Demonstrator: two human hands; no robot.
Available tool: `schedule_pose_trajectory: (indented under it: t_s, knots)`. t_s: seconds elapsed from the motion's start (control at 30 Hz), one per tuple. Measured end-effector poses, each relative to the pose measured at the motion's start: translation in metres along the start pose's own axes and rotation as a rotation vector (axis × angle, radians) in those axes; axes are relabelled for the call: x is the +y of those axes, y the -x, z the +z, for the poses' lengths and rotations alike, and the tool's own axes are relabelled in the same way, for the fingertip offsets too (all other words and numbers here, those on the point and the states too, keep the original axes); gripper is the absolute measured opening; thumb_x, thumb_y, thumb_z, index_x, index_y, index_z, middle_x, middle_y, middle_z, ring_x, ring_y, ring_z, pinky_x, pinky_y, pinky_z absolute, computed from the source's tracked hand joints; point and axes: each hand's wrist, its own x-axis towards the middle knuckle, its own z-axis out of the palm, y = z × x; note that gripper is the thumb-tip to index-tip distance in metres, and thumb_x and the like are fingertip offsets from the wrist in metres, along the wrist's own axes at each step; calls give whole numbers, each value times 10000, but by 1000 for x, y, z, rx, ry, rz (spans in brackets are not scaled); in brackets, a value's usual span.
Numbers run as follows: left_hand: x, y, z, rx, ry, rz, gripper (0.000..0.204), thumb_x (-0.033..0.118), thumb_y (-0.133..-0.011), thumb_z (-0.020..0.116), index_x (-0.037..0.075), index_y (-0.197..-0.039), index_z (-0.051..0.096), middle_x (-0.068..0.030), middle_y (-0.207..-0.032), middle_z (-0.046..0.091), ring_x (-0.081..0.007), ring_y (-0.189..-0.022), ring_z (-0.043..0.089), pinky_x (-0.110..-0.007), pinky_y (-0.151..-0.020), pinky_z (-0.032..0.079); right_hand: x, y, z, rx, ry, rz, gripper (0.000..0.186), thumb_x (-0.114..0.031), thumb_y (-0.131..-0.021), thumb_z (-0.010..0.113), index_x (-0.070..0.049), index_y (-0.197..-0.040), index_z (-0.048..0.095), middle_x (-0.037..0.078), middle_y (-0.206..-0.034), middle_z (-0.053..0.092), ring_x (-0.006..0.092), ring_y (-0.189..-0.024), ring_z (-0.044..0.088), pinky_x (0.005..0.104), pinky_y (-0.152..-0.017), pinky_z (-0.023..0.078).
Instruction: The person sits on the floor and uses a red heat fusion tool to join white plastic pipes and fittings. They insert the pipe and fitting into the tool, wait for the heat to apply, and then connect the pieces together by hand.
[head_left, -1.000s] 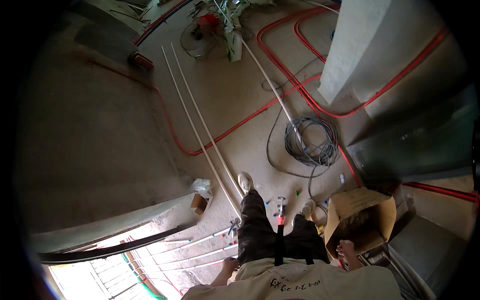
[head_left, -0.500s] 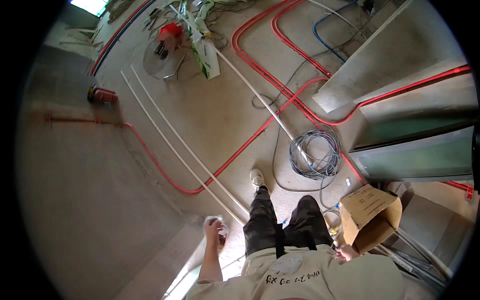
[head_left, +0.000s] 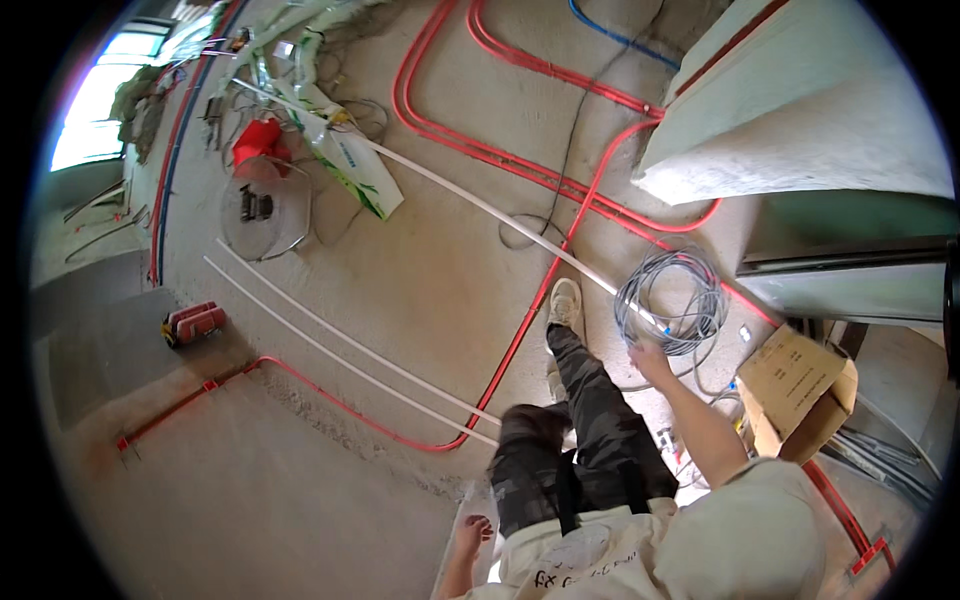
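My right arm reaches forward past my thigh, with my right hand (head_left: 650, 362) at the lower left edge of a coil of grey cable (head_left: 715, 312) on the floor. Whether it touches the coil I cannot tell; its fingers look parted, and I see nothing in them. My left hand (head_left: 476, 532) hangs low beside my left thigh, fingers loosely bent, with nothing visible in it. A long white pipe (head_left: 480, 188) runs across the floor, its near end lying inside the coil. My shoe (head_left: 565, 300) stands just left of the coil.
Red conduits (head_left: 530, 315) cross the concrete floor. Two thin white pipes (head_left: 350, 348) lie to the left, near a red tool (head_left: 195, 324). An opened cardboard box (head_left: 797, 390) stands at right, below a wall corner (head_left: 800, 130). Farther off lie a clear round cover (head_left: 265, 210) and a green-white wrapper (head_left: 355, 165).
My right hand has moved forward from beside the box to the coil. My left hand has dropped back toward my thigh. The view has turned, and one leg has stepped toward the coil.
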Motion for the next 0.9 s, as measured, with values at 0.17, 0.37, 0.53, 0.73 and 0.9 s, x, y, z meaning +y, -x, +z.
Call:
schedule_pose_trajectory:
  t_s: [0.17,0.37,0.53,0.73,0.9]
  knots:
    - [55,0,-17,15,203,-17,249,39,-949,627,-35,-1175,700,-95,-1012,753,-207,-855,719,-343,-772,584,-15,-152,92,171,142,-42,307,-305,-926,682,-22,-1043,704,179,-948,743,336,-914,715,441,-825,541]
    - [148,-30,-57,21,152,-225,244,35,-968,612,-40,-1185,694,-107,-1050,750,-232,-936,730,-367,-847,593,30,-298,149,290,350,58,375,-127,-861,655,32,-1197,604,298,-1161,678,488,-1121,649,529,-964,524]
    - [212,-91,-138,122,-15,-108,256,90,-999,618,-33,-1216,678,-108,-1046,749,-234,-946,734,-377,-858,593,16,-373,174,357,668,18,370,-29,-843,602,1,-1213,600,245,-1183,643,461,-1143,615,551,-959,512]
    - [357,-95,-174,282,-250,-259,259,166,-1003,666,-9,-1193,680,-105,-969,737,-213,-860,725,-341,-763,578,82,-394,169,344,976,-9,312,-146,-967,649,-63,-1261,589,166,-1262,651,374,-1198,639,506,-972,530]
    - [365,-79,-220,328,-275,-223,247,165,-999,663,-5,-1178,681,-95,-965,738,-197,-851,728,-333,-737,578,66,-395,163,167,852,53,423,-104,-927,722,-86,-1317,559,160,-1294,639,371,-1232,608,497,-1017,506]
